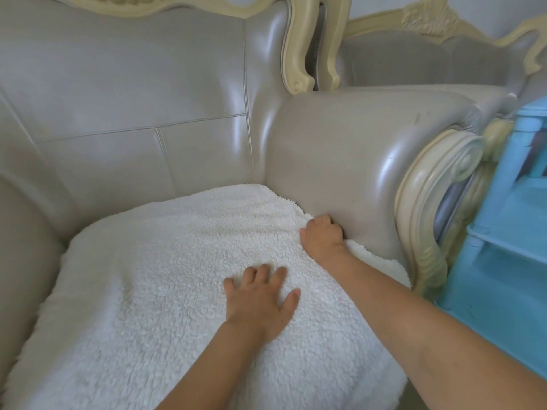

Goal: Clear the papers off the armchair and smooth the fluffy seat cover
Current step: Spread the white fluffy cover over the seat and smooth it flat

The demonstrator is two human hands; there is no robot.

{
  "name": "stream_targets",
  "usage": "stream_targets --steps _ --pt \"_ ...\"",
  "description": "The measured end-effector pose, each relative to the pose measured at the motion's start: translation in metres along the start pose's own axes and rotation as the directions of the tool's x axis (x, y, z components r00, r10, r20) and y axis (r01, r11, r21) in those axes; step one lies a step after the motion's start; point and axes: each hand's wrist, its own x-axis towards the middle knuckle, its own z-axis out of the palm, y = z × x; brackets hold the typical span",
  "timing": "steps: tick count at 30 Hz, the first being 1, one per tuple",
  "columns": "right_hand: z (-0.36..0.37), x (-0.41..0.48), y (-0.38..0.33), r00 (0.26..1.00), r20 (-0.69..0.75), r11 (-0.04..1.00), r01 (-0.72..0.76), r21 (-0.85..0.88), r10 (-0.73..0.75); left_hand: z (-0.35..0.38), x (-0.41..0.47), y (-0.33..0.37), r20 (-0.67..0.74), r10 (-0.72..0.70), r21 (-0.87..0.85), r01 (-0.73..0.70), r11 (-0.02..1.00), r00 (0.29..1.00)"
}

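Left grip [260, 300] flat, fingers spread, pinning fluffy seat cover [148, 291]. Right grip [322, 233] bunches its edge by armrest [340, 161] (no papers visible); tug away from left grip, gently.

A white fluffy seat cover [177, 276] lies spread across the seat of a glossy grey leather armchair [133, 84] trimmed in carved cream wood. The cover runs back to the backrest and out to the armrest on each side, its nubby pile mostly flat, with shallow ripples near the rear right corner. The left hand [260, 300] presses flat on it, fingers spread. The right hand [322, 235] sits at its right edge against the armrest, fingertips hidden.
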Motion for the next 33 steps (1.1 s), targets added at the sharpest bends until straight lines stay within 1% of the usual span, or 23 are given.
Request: stream_targets --steps 1,3,6,11,13,18,21,24,27,30,33 --pt "0.002 0.003 0.002 1.0 -0.012 0.995 0.025 0.094 -0.024 -0.001 0.0 0.0 0.002 0.0 -0.002 0.0 1.0 1.0" --pt "0.003 0.008 0.006 0.998 0.053 0.958 0.021 0.285 -0.038 -0.002 0.0 0.0 0.0 0.007 -0.005 -0.007 1.0 1.0" --pt "0.0 0.011 0.009 0.987 0.149 0.937 -0.001 0.351 -0.054 -0.005 0.003 -0.001 -0.017 0.013 -0.011 -0.013 1.0 1.0" --pt "-0.011 0.014 0.006 0.959 0.282 0.897 -0.125 0.424 0.0 -0.006 0.004 -0.003 -0.006 0.009 -0.016 -0.009 1.0 1.0" --pt "-0.015 0.016 0.002 0.947 0.321 0.888 -0.164 0.429 0.02 -0.006 0.004 -0.003 -0.012 0.013 -0.018 -0.013 1.0 1.0" --pt "-0.02 0.021 -0.005 0.924 0.374 0.91 -0.222 0.349 0.082 -0.002 0.003 -0.006 -0.044 0.018 -0.042 -0.02 0.999 0.999" --pt "-0.017 0.023 -0.009 0.93 0.354 0.923 -0.222 0.315 0.103 0.001 0.002 -0.007 -0.047 0.013 -0.044 -0.015 0.999 0.999" --pt "-0.012 0.015 -0.007 0.951 0.3 0.92 -0.182 0.347 0.075 0.003 0.004 -0.006 -0.05 0.004 -0.033 -0.006 0.999 0.999" --pt "-0.008 -0.001 0.008 0.965 0.262 0.913 -0.105 0.395 -0.002 0.004 0.003 -0.006 -0.054 -0.003 -0.02 0.002 1.0 0.999" --pt "-0.004 -0.018 0.019 0.975 0.218 0.95 -0.037 0.312 -0.033 0.004 0.003 -0.005 -0.049 -0.012 -0.009 0.012 1.0 0.999" --pt "-0.003 -0.036 0.023 0.981 0.187 0.972 0.0 0.234 -0.045 0.003 0.003 -0.004 -0.032 -0.018 -0.007 0.017 1.0 0.999"
